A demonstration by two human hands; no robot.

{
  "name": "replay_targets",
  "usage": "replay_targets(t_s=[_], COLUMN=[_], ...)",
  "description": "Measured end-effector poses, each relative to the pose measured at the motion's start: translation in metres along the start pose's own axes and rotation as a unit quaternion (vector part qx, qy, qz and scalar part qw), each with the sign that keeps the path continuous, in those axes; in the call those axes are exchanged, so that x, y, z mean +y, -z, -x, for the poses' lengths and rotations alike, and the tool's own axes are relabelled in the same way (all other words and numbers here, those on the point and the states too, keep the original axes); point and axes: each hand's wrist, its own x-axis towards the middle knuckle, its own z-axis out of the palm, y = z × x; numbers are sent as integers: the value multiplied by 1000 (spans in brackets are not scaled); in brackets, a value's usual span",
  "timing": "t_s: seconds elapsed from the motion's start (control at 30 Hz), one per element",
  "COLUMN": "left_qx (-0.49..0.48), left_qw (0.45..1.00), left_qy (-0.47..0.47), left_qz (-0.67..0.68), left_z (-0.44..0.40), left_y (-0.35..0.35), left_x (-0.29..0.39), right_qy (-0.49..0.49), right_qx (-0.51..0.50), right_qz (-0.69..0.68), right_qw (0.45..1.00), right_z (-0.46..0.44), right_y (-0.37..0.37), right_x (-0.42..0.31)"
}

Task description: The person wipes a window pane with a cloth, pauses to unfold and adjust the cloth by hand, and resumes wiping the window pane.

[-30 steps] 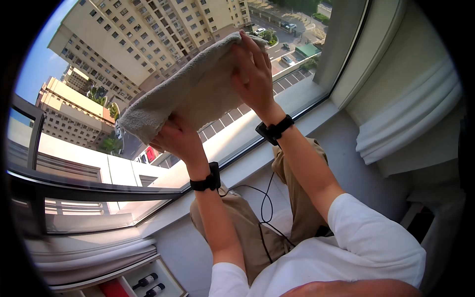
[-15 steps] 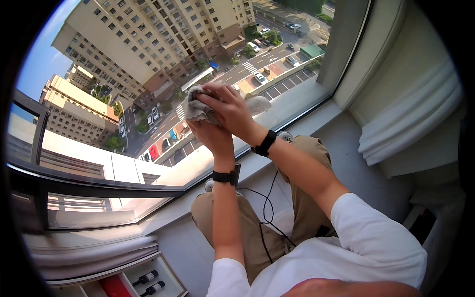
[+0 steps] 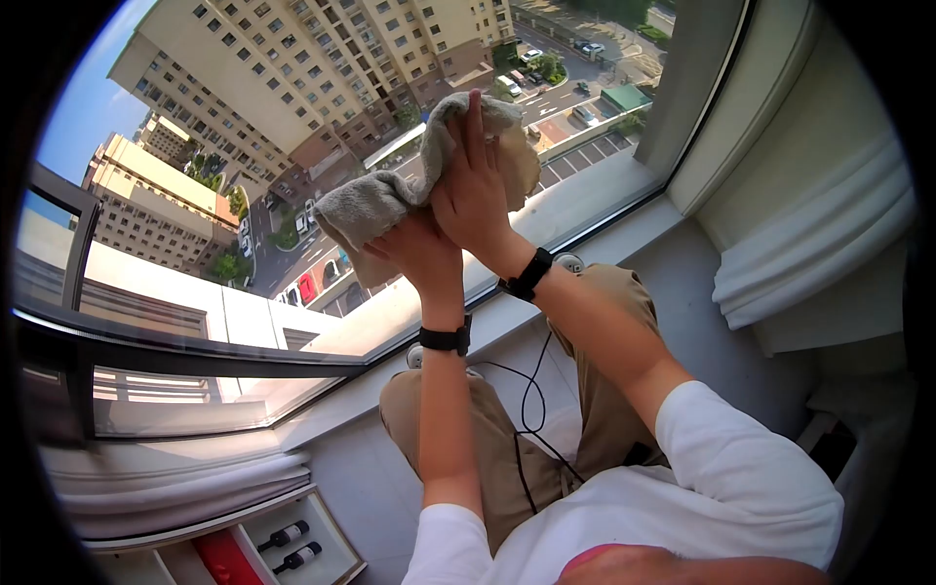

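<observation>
The cloth [image 3: 366, 207] has just changed its shape: half a second ago it was a bunch between the two hands, and now it is partly spread, with one end reaching out to the left and the other end standing up at the right. For the work with the cloth this means, as I judge, a wider face than the bunch gave, but not a flat one, because a deep fold remains in the middle. The cloth is up in front of the window, above the sill [image 3: 575, 232]; whether it touches the glass, I cannot tell. The left hand [image 3: 421, 255] is at the lower edge of the left part, and its fingers go partly under the fabric, so I cannot tell if they grip. The right hand [image 3: 475, 202] lies along the right part with its fingers stretched out straight, not curled around the fabric. The two hands are close together and seem to overlap a little. Each wrist has a black band, the left [image 3: 446, 339] and the right [image 3: 526, 275], and a thin cable [image 3: 524, 429] hangs over the lap.
</observation>
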Motion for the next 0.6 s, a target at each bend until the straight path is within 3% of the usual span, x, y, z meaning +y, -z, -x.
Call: replay_targets(t_s=[0.13, 0.23, 0.37, 0.5, 0.53, 0.6], left_qx=[-16, 70, 39, 116, 68, 84], left_qw=[1000, 997, 995, 993, 997, 996], left_qy=[8, 19, 52, -1, 7, -5], left_qz=[-1, 13, 74, 36, 39, 25], left_z=[-10, -28, -28, -18, -16, -15], left_y=[10, 25, 31, 9, 8, 5], left_x=[4, -17, -29, -10, -11, -14], right_qy=[27, 37, 20, 1, -1, -2], right_qx=[-39, -24, -20, -44, -51, -60], right_qz=[6, 16, 41, 27, 27, 31], right_qw=[999, 999, 999, 999, 998, 998], right_z=[-2, -22, -20, 4, 6, 7], right_y=[3, 17, 15, 1, 0, -1], right_x=[6, 8, 13, -4, -6, -7])
